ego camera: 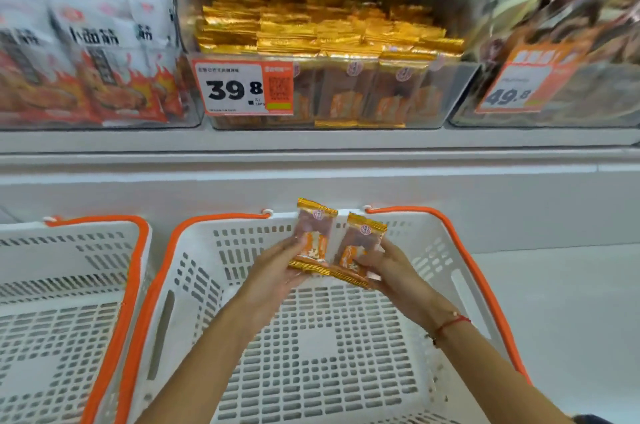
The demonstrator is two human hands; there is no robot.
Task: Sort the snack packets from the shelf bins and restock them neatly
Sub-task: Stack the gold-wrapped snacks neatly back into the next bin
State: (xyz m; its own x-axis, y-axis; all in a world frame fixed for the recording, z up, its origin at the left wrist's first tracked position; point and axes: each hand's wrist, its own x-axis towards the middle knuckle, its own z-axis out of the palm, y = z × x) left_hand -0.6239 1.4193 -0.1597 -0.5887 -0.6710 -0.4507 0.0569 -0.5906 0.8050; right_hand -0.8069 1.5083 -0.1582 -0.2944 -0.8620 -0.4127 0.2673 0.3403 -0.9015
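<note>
My left hand (277, 271) grips one packet (313, 236) by its lower end, thumb across the front and fingers curled behind it. My right hand (388, 267) pinches a second packet (360, 248) the same way, fingers closed on its lower part. Both packets stand nearly upright at the centre of the frame, gold-edged with an orange label, their lower corners touching or overlapping. I hold them above a white basket (194, 302) with orange handles, which fills the lower middle. A second white basket (69, 285) sits just beside it at the lower left. A red cord (452, 322) circles my right wrist.

On the shelf (311, 143) across the upper half, a clear bin (446, 91) at the upper centre is packed with matching gold packets (311, 32), and a price tag (242, 87) reading 39.8 hangs on its front. At the upper left a bin holds white bags (90, 52) with flame print. At the upper right another bin is blurred, with a 49.8 tag (512, 91).
</note>
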